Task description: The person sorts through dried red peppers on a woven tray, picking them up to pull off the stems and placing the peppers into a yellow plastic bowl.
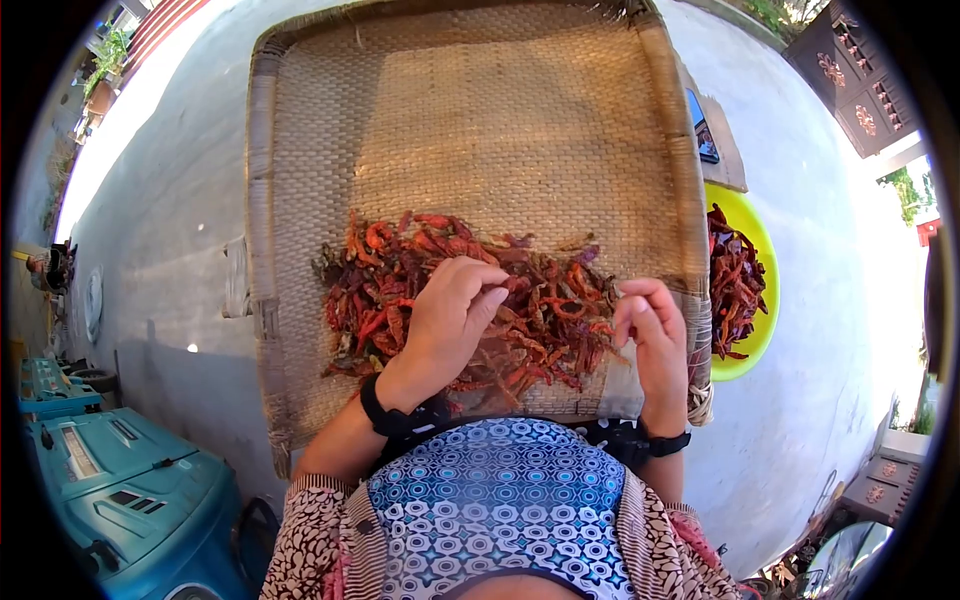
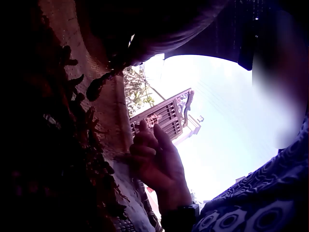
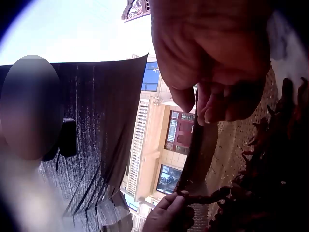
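Dried red peppers lie heaped across the near half of a woven tray. Over the heap is my left hand. The right wrist view shows this hand pinching a dark dried pepper by one end; that pepper also hangs in the left wrist view. My right hand is at the heap's right side, near the tray's right edge. Its fingers are curled, with the thumb apart from the index finger in the left wrist view; no held thing shows clearly.
A yellow-green basin with dried peppers stands against the tray's right side. Beyond it, a phone lies on cardboard. A teal vehicle stands at the lower left on the concrete floor.
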Demonstrator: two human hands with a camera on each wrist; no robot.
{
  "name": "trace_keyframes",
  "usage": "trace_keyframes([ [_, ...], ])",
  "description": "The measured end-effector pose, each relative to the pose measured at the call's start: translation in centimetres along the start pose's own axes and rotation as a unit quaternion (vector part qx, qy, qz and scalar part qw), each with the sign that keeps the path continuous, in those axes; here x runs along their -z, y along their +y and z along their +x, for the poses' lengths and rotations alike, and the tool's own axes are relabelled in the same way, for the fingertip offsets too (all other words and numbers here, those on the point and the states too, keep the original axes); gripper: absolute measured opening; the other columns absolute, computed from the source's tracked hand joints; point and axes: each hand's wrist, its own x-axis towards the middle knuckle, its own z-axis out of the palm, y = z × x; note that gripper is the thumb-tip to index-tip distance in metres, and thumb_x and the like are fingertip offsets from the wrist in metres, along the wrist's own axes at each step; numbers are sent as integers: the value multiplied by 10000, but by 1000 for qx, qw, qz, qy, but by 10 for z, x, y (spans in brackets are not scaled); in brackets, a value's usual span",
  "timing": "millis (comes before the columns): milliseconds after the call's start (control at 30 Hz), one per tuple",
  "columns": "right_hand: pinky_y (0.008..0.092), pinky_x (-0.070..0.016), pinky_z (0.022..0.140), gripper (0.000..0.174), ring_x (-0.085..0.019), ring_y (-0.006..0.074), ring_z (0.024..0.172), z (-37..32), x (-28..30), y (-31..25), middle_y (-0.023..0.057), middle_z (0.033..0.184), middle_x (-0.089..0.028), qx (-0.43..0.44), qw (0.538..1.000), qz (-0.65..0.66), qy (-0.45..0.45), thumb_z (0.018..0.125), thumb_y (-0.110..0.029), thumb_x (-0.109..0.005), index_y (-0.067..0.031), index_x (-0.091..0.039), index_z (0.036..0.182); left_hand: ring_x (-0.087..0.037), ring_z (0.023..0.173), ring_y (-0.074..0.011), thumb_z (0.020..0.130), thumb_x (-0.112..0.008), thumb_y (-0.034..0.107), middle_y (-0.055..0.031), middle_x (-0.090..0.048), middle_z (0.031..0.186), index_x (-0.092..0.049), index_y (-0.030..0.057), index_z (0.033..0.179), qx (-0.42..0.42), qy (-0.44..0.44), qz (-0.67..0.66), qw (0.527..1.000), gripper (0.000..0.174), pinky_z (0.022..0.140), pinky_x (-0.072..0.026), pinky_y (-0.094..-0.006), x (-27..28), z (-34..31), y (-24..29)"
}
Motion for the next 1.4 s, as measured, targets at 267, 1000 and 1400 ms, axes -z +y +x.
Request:
trace_keyframes([
  [267,234,-455,619,176,-550,64,705,11,-52,12,9,826,-608,84,927,-319,-179,937,-133,-649,-14,-637,1067,-549,795,-103,992,-563,130,-12,-595,909,-596,17,1084,157,-38,-227,960,149,726,-474,-267,1,-10,-2],
  [1000,245,-433,627,326,-527,96,655,-2,27,1,4,883,-601,37,994,96,44,1015,-283,-518,-41,-559,1230,-570,873,-295,864,-633,43,-90,-528,919,-562,44,947,-69,-114,242,961,110,700,-484,-395,-11,-13,-16],
  [1400,281,-446,562,181,-570,129,604,-6,-45,13,72,734,-611,16,939,-311,-147,960,-205,-610,-41,-644,1027,-574,776,-237,914,-603,21,-87,-557,910,-606,41,1023,68,-107,-45,991,111,690,-470,-320,-4,-18,7],
])
